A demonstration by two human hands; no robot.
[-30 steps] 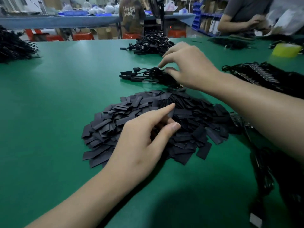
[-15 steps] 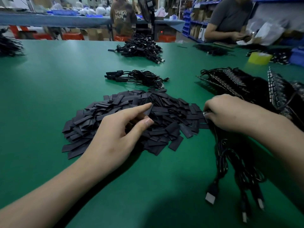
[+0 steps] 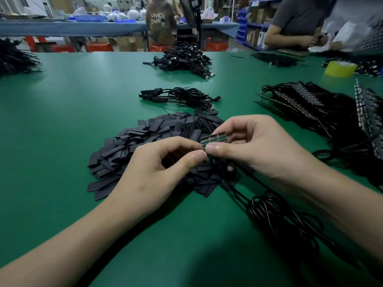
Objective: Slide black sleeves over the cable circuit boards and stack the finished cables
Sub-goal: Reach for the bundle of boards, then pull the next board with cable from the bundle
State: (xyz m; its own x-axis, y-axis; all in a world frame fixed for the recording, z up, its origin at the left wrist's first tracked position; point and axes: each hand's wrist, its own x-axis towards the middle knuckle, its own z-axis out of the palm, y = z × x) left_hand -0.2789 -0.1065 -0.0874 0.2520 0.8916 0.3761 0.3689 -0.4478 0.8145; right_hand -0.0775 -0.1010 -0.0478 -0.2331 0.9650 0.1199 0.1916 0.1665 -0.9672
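- The right hand is grasping a small cluster of circuit boards, with the thumb lying across the near face and the fingers curling behind.
- The left hand is curling in from the left, its thumb and forefinger meeting at the boards' left edge. Whether a sleeve is sitting between them cannot be told, because the fingers are hiding the gap.
- The boards are being held just above the pile of black sleeves. Their pin ends are pointing up and away from the person.
- Their cables are trailing from the lower ends toward the near right across the green table.
- Judgement: the sleeving step is only beginning, and no board in the grip is showing a sleeve.
- Governing relation: the boards' long axis is running from near to far, with the free end far. A sleeve will therefore be going on from the far end and sliding toward the person.
- The left hand is nearer to the sleeve pile, which is lying beneath and to its left.
- The finished cables are lying beyond the pile, well apart from both hands.
- The unsleeved stock is sitting to the right.
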